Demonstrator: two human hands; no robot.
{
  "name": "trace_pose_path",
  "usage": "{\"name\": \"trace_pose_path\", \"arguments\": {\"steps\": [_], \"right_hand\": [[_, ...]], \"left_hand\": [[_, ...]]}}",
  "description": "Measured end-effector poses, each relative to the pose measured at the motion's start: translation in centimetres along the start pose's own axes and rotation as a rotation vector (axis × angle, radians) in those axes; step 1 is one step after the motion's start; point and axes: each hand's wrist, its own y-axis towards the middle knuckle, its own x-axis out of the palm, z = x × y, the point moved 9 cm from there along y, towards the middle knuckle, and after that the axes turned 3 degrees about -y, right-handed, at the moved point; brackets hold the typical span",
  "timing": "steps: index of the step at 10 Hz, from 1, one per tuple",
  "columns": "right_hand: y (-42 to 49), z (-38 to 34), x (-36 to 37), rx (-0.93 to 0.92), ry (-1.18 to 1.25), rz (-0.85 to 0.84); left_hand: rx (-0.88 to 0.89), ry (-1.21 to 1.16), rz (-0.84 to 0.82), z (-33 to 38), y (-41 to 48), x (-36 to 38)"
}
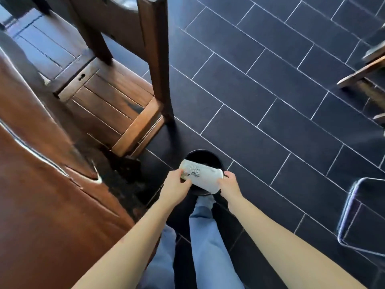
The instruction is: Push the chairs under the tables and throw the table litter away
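A white printed paper cup [205,177] lies sideways just above a round black bin [208,157] on the dark tiled floor [270,105], the left hand [176,183] and right hand [228,185] each with its grip curled round one end, near a wooden chair [116,101] and worktop [41,195].

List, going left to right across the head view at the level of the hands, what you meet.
wooden table → left hand → paper cup, gripped at both ends → right hand → transparent seat. The black bin behind the cup is left out because it overlaps.
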Motion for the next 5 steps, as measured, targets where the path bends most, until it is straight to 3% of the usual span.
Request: {"name": "trace_pose_path", "arguments": {"steps": [3, 5], "right_hand": [[7.8, 3.0, -1.5, 0.126, -0.125, -0.161], [9.6, 5.1, -1.6, 0.143, -0.192, -0.183]], "left_hand": [[-0.237, -0.095, -0.128, -3.6, 6.2, 7.6], [-0.238, -0.002, -0.112, -4.9, 6.4, 8.8]]}}
